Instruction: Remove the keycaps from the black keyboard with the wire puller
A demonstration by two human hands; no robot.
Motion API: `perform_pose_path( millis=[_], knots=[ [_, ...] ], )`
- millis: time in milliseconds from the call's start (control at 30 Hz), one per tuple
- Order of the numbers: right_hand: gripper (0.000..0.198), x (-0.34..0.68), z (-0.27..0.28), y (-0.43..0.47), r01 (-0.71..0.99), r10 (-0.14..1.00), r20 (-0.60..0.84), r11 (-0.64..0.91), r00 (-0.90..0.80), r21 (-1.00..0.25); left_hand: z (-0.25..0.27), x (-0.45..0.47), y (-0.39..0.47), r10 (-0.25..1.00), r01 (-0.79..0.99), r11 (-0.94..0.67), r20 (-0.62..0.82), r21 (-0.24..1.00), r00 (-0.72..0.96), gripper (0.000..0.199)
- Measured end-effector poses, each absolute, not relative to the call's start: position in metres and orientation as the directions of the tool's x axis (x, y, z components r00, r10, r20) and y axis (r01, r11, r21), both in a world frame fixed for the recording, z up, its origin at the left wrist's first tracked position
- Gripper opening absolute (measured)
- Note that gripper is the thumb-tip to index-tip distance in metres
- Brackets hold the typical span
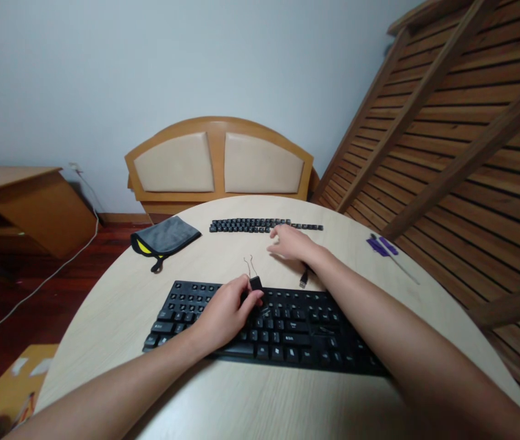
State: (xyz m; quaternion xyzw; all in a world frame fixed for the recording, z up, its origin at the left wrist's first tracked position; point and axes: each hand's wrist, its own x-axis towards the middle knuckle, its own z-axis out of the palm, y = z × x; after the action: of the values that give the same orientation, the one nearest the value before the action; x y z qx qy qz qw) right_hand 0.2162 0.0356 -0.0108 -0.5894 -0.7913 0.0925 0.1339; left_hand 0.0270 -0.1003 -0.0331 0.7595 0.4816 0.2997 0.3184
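My left hand (227, 305) pinches a black-handled wire keycap puller (255, 283), its two thin wire prongs pointing away from me. Beneath that hand lies a black keyboard (282, 360). Its far rows show bare sockets, while caps cover the nearer rows. Farther back, loose black keycaps (241, 225) stand in neat rows. My right hand (294, 242) reaches over the table to the near side of these rows, index finger by the caps and thumb apart from it. I see nothing held between those fingers.
A USB plug (304, 279) lies behind the keyboard, under my right forearm. A grey cloth with yellow lining (168, 235) is at the left table edge. On the right rest purple pieces (382, 245) and a thin rod (401, 269). Wooden slats (461, 122) lean beyond the round table (117, 305).
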Motion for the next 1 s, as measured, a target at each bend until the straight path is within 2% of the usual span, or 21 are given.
perform_pose_path(
  millis=[67,133,233,300,433,767,1000],
  knots=[
    [0.025,0.225,-0.001,0.006,0.883,0.934,0.055,0.352,-0.353,-0.31,-0.033,0.027,-0.1,0.92,0.55,-0.344,0.157,0.761,0.358,0.021],
    [0.027,0.236,0.007,-0.028,0.819,0.874,0.018,0.461,-0.485,-0.342,-0.034,0.027,-0.1,0.92,0.557,-0.351,0.167,0.752,0.355,0.021],
    [0.047,0.254,0.011,-0.073,0.677,0.747,-0.052,0.568,-0.663,-0.468,-0.034,0.027,-0.1,0.919,0.558,-0.357,0.175,0.749,0.353,0.021],
    [0.063,0.262,0.007,-0.092,0.611,0.697,-0.058,0.581,-0.714,-0.537,-0.033,0.026,-0.1,0.916,0.553,-0.363,0.18,0.75,0.357,0.021],
    [0.078,0.264,-0.01,-0.108,0.629,0.706,-0.06,0.586,-0.706,-0.51,-0.03,0.025,-0.1,0.907,0.522,-0.382,0.2,0.763,0.37,0.023],
    [0.063,0.236,-0.028,-0.118,0.65,0.769,0.084,0.588,-0.633,-0.482,-0.026,0.023,-0.1,0.906,0.447,-0.353,0.182,0.822,0.382,0.024],
    [0.06,0.236,-0.03,-0.118,0.673,0.778,0.086,0.589,-0.623,-0.447,-0.024,0.021,-0.097,0.898,0.451,-0.349,0.155,0.821,0.412,0.026]
  ],
)
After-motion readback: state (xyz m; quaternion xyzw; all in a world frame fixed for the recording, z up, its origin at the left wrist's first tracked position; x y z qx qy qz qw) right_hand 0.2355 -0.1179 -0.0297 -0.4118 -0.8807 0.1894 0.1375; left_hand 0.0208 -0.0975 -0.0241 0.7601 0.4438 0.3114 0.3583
